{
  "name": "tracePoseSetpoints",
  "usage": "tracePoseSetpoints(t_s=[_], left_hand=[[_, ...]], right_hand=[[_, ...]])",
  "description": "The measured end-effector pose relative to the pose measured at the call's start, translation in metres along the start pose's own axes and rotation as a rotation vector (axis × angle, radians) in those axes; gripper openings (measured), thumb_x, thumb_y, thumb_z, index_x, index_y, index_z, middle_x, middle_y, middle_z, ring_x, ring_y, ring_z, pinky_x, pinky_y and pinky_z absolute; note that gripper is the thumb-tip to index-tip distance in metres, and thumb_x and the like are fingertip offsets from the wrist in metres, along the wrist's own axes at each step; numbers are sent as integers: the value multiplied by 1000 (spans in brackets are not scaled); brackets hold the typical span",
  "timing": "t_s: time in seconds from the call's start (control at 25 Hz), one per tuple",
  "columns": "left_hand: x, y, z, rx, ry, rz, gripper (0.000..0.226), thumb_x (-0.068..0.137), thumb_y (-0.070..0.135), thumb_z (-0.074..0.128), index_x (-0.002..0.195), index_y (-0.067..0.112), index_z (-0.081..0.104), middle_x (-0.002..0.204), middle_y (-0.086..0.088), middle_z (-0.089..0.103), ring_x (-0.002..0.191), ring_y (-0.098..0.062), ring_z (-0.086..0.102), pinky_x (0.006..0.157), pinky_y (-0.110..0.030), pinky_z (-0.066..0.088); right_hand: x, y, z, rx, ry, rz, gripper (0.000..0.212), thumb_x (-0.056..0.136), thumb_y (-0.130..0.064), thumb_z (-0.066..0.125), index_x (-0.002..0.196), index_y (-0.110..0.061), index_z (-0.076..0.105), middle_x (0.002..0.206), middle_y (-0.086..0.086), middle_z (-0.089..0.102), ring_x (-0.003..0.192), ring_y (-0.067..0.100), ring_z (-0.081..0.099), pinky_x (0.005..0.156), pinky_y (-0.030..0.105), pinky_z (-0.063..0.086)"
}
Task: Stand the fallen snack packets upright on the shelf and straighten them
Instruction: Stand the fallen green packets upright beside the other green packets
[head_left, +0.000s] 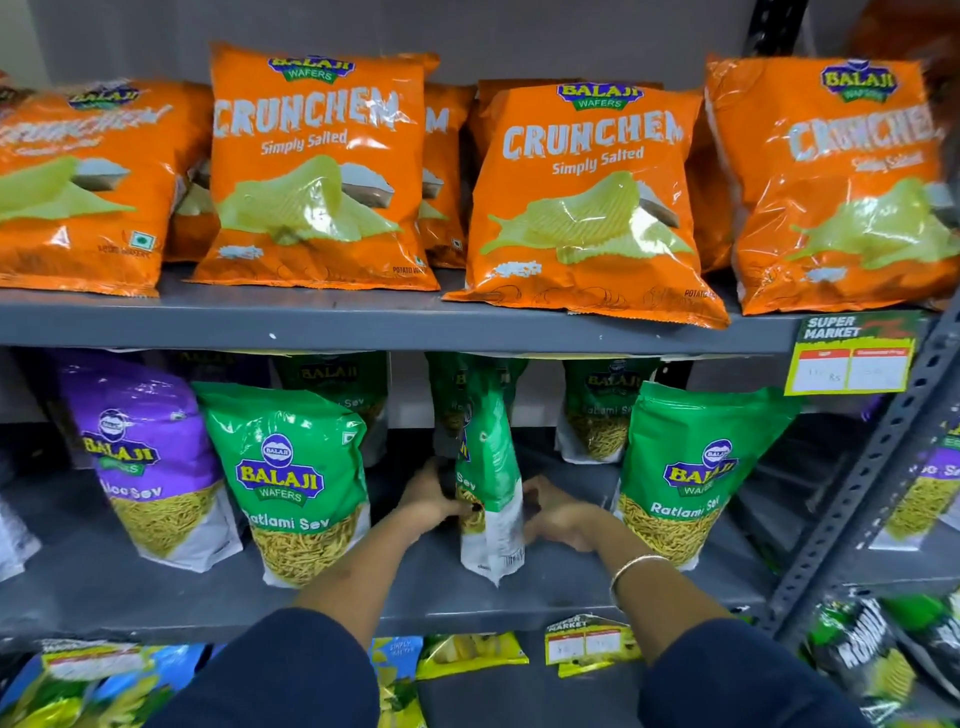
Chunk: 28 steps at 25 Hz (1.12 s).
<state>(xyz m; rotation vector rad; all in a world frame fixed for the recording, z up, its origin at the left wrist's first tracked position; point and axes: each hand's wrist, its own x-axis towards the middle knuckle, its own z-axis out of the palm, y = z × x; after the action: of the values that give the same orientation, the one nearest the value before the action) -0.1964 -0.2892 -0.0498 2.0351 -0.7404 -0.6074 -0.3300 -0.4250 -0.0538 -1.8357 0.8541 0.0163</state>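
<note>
A green Ratlami Sev packet (491, 478) stands edge-on in the middle of the lower grey shelf (208, 608), turned sideways to me. My left hand (431, 499) grips its left side and my right hand (558, 512) grips its right side. Upright green Ratlami Sev packets stand to its left (291, 483) and right (685, 467). A purple Aloo Sev packet (145, 457) stands further left. More green packets (597, 410) stand behind, partly hidden.
Orange Crunchem chip bags (317, 166) lean in a row on the upper shelf (363, 322). A price tag (852, 353) hangs at its right end. A perforated metal upright (872, 478) borders the right side. More packets lie on the shelf below (467, 654).
</note>
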Motion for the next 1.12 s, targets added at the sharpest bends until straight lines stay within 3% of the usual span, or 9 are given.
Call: tracePoseSetpoints(t_s=[0.08, 0.16, 0.32, 0.44, 0.52, 0.64, 0.8, 0.96, 1.12], left_hand=[[-2, 10, 15, -86, 8, 23, 93, 62, 4, 81, 138, 5, 27, 137, -16, 49, 125, -28, 48, 105, -37, 41], [2, 16, 29, -138, -59, 24, 101, 58, 6, 84, 138, 6, 22, 138, -14, 49, 127, -28, 48, 109, -40, 39], [10, 21, 26, -29, -121, -10, 121, 35, 27, 82, 139, 10, 24, 143, -15, 42, 132, -28, 40, 112, -38, 35], [15, 19, 19, 67, -115, -31, 103, 56, 20, 83, 142, 10, 26, 149, -18, 28, 138, -31, 28, 113, -37, 29], [19, 19, 22, -45, -85, -7, 92, 66, 5, 79, 140, 6, 25, 148, -15, 34, 135, -29, 34, 110, -36, 33], [22, 14, 31, -165, -61, -11, 91, 65, 0, 78, 138, 3, 23, 143, -13, 44, 131, -27, 42, 109, -37, 36], [18, 4, 36, -168, -138, -21, 105, 46, 13, 85, 135, 10, 29, 138, -12, 51, 128, -25, 46, 110, -42, 38], [5, -1, 33, -170, -86, -16, 106, 39, 19, 85, 133, 10, 36, 134, -10, 55, 124, -27, 51, 106, -44, 43], [-15, -14, 6, -149, -60, 12, 95, 58, 4, 85, 137, 7, 33, 138, -13, 52, 128, -28, 47, 108, -40, 40]], right_hand=[[-3, 6, -1, -117, -59, 0, 101, 56, -17, 83, 139, -12, 26, 140, 15, 39, 131, 29, 38, 109, 41, 37], [-2, 10, -1, -149, 26, -38, 113, 50, -30, 87, 143, -14, 24, 145, 13, 34, 138, 32, 30, 114, 42, 31], [4, 17, -15, 108, 251, -121, 79, 64, 4, 78, 132, 0, 38, 131, 14, 55, 125, 29, 50, 100, 30, 43], [4, 17, -23, 108, 406, -114, 54, 80, 7, 60, 131, 2, 41, 132, 17, 55, 122, 33, 51, 83, 17, 47], [10, 18, -22, 27, 479, -100, 51, 81, 7, 57, 129, 1, 44, 132, 19, 56, 122, 35, 51, 92, 28, 46], [10, 21, -19, 137, 363, -61, 61, 76, 12, 59, 132, -2, 38, 131, 18, 54, 124, 34, 49, 103, 39, 43], [-2, 22, -21, 279, 128, -73, 80, 69, 15, 69, 133, 0, 25, 124, 8, 48, 123, 21, 43, 101, 31, 37], [7, 29, -13, 308, 79, -117, 92, 63, 9, 77, 136, -4, 23, 139, 12, 46, 132, 26, 41, 113, 43, 33], [-1, 24, 21, 312, 85, -193, 93, 61, 7, 80, 135, -3, 25, 139, 17, 47, 130, 31, 44, 109, 49, 38]])
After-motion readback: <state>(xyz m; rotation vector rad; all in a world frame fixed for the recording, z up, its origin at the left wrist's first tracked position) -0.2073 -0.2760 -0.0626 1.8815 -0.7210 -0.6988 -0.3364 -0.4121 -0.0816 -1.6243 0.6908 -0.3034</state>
